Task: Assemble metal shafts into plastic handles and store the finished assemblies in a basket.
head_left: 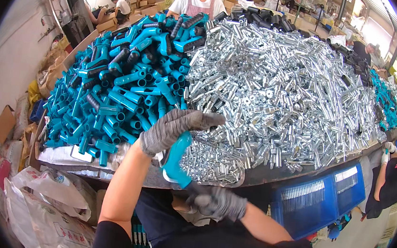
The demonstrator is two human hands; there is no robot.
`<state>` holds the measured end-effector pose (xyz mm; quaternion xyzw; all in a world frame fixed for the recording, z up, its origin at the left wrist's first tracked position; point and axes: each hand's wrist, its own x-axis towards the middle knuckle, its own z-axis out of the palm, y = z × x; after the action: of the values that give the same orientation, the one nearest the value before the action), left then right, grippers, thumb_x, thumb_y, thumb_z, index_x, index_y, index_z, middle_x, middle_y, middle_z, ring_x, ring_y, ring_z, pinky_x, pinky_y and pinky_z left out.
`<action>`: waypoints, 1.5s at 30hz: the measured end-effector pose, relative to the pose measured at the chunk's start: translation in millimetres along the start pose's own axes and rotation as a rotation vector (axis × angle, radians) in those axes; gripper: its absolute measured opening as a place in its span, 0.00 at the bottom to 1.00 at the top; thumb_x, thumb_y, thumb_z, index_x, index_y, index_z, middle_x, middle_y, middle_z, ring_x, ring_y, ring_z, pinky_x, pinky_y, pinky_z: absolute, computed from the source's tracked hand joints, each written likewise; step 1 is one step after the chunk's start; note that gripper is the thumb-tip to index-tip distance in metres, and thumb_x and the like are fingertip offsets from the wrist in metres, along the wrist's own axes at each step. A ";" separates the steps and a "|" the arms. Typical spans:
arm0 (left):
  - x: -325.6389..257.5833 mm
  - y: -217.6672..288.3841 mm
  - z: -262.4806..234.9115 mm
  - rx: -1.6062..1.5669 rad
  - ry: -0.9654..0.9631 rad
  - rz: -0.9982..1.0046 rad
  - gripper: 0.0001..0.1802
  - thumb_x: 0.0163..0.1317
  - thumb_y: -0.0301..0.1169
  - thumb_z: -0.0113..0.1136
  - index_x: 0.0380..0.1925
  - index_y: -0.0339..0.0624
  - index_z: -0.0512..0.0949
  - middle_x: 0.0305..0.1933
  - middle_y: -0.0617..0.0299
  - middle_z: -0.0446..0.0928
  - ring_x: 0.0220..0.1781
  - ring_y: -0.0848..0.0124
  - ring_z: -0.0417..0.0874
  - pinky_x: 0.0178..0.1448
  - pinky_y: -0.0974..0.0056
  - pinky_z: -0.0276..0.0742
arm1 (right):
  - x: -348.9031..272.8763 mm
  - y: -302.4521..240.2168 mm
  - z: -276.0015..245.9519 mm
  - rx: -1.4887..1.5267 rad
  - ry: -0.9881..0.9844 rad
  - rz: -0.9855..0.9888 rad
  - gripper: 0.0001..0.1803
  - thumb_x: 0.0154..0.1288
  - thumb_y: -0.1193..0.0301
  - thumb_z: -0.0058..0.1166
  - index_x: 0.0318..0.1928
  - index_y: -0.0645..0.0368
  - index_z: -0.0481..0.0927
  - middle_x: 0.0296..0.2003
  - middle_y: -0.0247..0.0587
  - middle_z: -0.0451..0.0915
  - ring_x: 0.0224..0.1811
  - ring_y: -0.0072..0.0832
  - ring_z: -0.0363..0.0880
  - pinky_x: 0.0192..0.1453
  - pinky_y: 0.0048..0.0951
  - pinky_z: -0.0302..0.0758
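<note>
A teal plastic handle (175, 162) with a dark lower end stands tilted in front of me at the table edge. My right hand (217, 203), in a grey glove, is closed round its lower end, and the fingers hide part of it. Over the upper end lies my left hand (174, 129), also gloved, palm against the handle or just beside it. Its fingers stretch out together toward the right and hold nothing. Right behind the handle sits a shallow tray (238, 183) of small shiny metal parts.
Teal handles, some with black grips, form a big heap (116, 87) at left. Silver metal parts (279, 84) are piled at centre and right. Blue bins (305, 201) with rods hang at lower right; white sacks (51, 210) stand lower left. Co-workers are across and at right.
</note>
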<state>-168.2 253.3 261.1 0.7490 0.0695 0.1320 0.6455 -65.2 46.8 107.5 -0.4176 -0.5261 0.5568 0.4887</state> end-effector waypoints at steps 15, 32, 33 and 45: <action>0.6 -94.0 -21.2 -0.038 0.315 -0.052 0.29 0.69 0.49 0.45 0.58 0.37 0.69 0.50 0.58 0.77 0.51 0.68 0.78 0.59 0.65 0.71 | -15.8 -63.5 -15.4 0.760 0.033 0.261 0.29 0.63 0.49 0.53 0.50 0.63 0.73 0.13 0.26 0.61 0.10 0.11 0.54 0.11 0.17 0.49; -34.8 -37.7 71.1 0.016 0.862 0.181 0.37 0.61 0.48 0.50 0.62 0.31 0.64 0.49 0.50 0.77 0.34 0.70 0.80 0.32 0.68 0.75 | 8.8 40.6 3.6 -0.395 0.156 -0.060 0.38 0.61 0.49 0.56 0.62 0.63 0.64 0.53 0.53 0.72 0.55 0.47 0.70 0.61 0.42 0.63; -41.6 -31.8 74.8 -0.044 0.832 0.225 0.40 0.58 0.52 0.53 0.62 0.32 0.65 0.53 0.54 0.76 0.32 0.75 0.76 0.29 0.72 0.70 | 9.2 24.0 10.1 -0.403 0.186 -0.041 0.38 0.61 0.49 0.56 0.62 0.63 0.64 0.53 0.53 0.72 0.55 0.47 0.70 0.61 0.42 0.63; -59.6 -125.7 93.1 -0.290 0.509 -0.168 0.31 0.64 0.53 0.54 0.55 0.39 0.70 0.50 0.60 0.75 0.53 0.69 0.75 0.59 0.62 0.69 | -4.3 -22.3 -1.9 0.276 0.421 0.124 0.20 0.66 0.49 0.47 0.36 0.54 0.73 0.18 0.31 0.70 0.14 0.17 0.68 0.17 0.20 0.63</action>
<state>-190.1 168.3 118.6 0.5837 0.2710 0.2702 0.7161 -60.2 42.2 129.2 -0.4852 -0.3051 0.5531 0.6046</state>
